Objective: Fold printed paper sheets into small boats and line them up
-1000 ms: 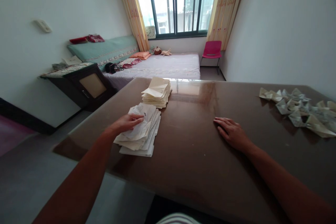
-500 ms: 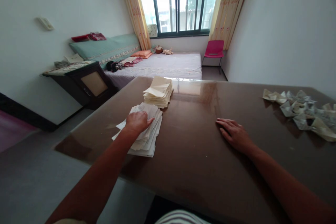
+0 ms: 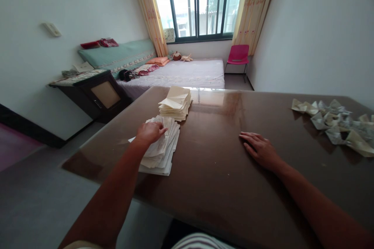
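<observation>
My left hand [image 3: 151, 132] is on top of a loose stack of white printed paper [image 3: 162, 159] on the left of the table. Its fingers are curled in, with thumb and forefinger close together on the top sheet; the fingertips are partly hidden. Just behind lies a second, neater stack of yellowish paper [image 3: 177, 105]. My right hand [image 3: 260, 149] rests palm down on the brown tabletop, fingers stretched out, holding nothing.
Several folded paper pieces [image 3: 336, 122] lie in a cluster at the table's [image 3: 204, 186] right. Beyond the table are a bed [image 3: 198, 72], a pink chair [image 3: 238, 55] and a dark cabinet [image 3: 105, 93] at the left.
My left hand has shifted slightly left over the white stack, and its thumb has drawn in toward the forefinger. The right hand has stayed in place.
</observation>
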A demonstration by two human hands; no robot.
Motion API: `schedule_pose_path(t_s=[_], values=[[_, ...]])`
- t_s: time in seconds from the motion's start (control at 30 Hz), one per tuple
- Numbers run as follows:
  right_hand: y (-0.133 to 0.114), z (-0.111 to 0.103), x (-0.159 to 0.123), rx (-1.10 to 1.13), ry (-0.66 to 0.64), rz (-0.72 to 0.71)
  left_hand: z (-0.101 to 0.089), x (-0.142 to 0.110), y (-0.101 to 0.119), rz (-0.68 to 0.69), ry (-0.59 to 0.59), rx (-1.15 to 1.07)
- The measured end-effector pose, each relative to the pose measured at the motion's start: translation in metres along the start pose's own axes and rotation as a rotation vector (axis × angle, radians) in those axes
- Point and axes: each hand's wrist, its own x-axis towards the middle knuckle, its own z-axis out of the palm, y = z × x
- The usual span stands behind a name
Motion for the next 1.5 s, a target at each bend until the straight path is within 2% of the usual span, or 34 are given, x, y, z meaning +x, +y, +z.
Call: schedule_pose_path(t_s=[0.23, 0.7, 1.07, 1.3, 1.5], values=[[0.003, 0.002, -0.001, -0.011, -0.012, -0.006, 0.003, -0.002, -0.007, -0.018, 0.022, -0.068], [0.006, 0.003, -0.001, -0.011, -0.012, -0.041, 0.008, -0.009, 0.0, -0.055, 0.041, 0.005], [0.002, 0.001, -0.001, -0.017, -0.014, -0.025, 0.008, -0.013, 0.022, 0.011, 0.063, 0.106], [0.002, 0.0, -0.001, -0.02, -0.025, -0.02, 0.005, -0.011, 0.011, 0.004, 0.044, 0.067], [0.003, 0.0, -0.001, -0.018, -0.019, -0.023, 0.01, -0.015, 0.013, -0.047, 0.064, 0.057]])
